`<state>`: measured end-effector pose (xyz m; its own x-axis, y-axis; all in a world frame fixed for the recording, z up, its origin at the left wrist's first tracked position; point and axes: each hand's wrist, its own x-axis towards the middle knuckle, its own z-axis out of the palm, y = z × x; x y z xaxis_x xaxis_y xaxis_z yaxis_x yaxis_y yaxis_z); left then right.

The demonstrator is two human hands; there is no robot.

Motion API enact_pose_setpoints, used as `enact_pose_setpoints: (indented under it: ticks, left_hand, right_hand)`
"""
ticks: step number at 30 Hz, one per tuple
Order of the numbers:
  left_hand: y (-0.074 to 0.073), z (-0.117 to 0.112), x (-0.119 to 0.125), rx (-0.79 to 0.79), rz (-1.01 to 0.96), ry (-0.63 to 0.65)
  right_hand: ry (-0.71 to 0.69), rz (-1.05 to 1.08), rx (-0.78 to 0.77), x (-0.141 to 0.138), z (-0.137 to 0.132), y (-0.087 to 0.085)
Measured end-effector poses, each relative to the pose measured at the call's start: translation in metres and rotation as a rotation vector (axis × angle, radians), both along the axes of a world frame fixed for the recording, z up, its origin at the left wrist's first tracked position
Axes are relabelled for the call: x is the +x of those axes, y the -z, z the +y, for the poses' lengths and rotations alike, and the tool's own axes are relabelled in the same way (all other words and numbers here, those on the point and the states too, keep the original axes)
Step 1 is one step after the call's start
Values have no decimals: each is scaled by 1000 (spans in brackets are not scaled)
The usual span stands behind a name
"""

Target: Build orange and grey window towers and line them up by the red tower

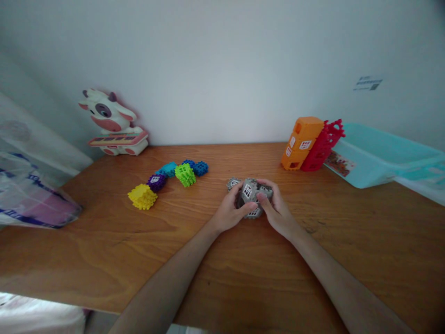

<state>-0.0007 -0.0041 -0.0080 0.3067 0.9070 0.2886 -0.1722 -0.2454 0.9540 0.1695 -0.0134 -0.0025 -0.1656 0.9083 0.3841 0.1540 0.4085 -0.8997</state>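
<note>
Grey interlocking building pieces (249,191), some with white window inserts, are gripped between both hands just above the wooden table. My left hand (232,208) curls around their left side, its thumb across the front. From the right, my right hand (277,208) wraps the same pieces, the thumb pressing on the front. Another grey piece (233,183) shows just behind my left fingers; whether it is joined to the held ones, I cannot tell. The far sides of the grey pieces are hidden by my fingers.
On the left lie stacks of yellow (142,196), purple (156,182), green (185,175) and blue pieces (200,168). Behind them stands a cow toy keyboard (118,139). An orange block tower (301,144), red pieces (321,148) and a turquoise bin (375,160) stand right. A plastic bag (38,199) sits far left.
</note>
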Motion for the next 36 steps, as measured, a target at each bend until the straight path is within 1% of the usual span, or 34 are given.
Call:
enact_pose_setpoints:
  ticks: [3,5,7,10,12,14,17,20,23,27,29,31,33,36]
  left_hand:
    - [0,2,-1,-13,7,-9]
    - [-3,4,-3,-45,-20,-17]
    - [-6,5,-5,-93,-41,-11]
    - [-8,5,-7,-176,-25,2]
    - [-9,4,-7,-211,-14,-13]
    - [-9,3,-7,-222,-10,-35]
    - [-11,1,-6,-198,22,-46]
    - [-12,-1,-7,-123,89,-63]
    - [-11,0,-7,-67,107,-112]
    - [-6,4,-7,-94,66,-139]
    - [-4,6,-7,-115,53,-142]
    - [-4,7,-7,-139,45,-141]
    - [-4,7,-7,-163,36,-145]
    - [-5,7,-7,-197,19,-152]
  right_hand:
    - [29,-114,154,13,4,-4]
    - [-16,-135,166,20,5,-8]
    - [-88,-116,118,24,5,-12]
    - [-175,-29,43,26,6,-14]
    - [-183,25,11,25,7,-12]
    - [-154,49,-23,22,9,-10]
    - [-104,51,-69,20,12,-7]
    - [-97,57,-98,19,13,-6]
    - [-145,88,-119,19,11,-5]
    - [-219,58,-127,18,7,-2]
    - [-208,23,-94,17,6,-1]
    - [-164,-39,-21,17,6,-1]
    - [-124,-132,57,17,6,-1]
    - [-110,-265,130,15,3,0]
